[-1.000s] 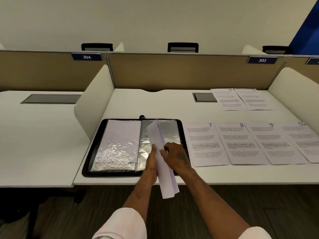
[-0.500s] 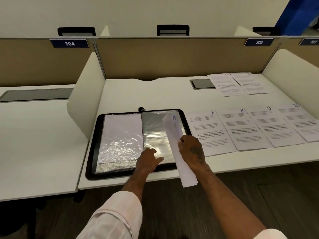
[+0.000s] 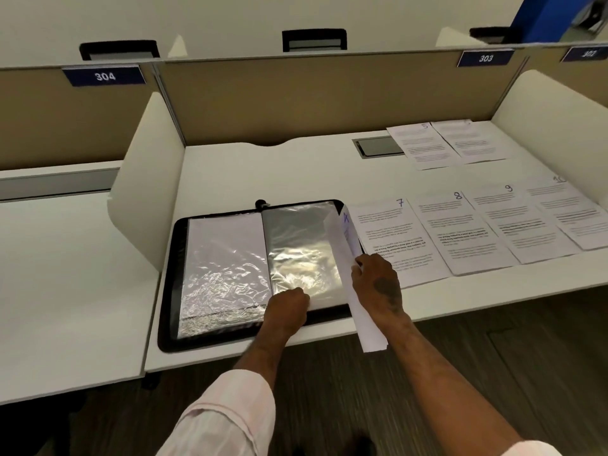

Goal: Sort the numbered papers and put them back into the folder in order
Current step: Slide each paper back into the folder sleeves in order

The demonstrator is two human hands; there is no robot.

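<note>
My left hand (image 3: 288, 306) has left the paper and now sits knuckles-up on the lower part of the right sleeve (image 3: 296, 238). Half a second ago it lay spread flat there; now its fingers are curled under. I cannot tell whether they are pinching the plastic or only pressing it down. My right hand (image 3: 378, 284) holds the curled sheet (image 3: 337, 241) alone, fingers wrapped round its middle. It has carried the sheet from over the page to the right edge of the folder (image 3: 168, 291). The sheet's top corner, with a blue mark I read as a 4, points away from me, and its tail hangs off the desk (image 3: 263, 172).

The left sleeve (image 3: 223, 245) already shows a white page, while the right one looks grey and unfilled. I judge I am opening that pocket to take this sheet. Sheet 5 (image 3: 424, 143) waits at the back, and sheets 7 (image 3: 388, 238), 8 (image 3: 460, 232), 9 (image 3: 519, 222) and 10 (image 3: 572, 215) lie in a row on the right, so most of the filing is still ahead.
</note>
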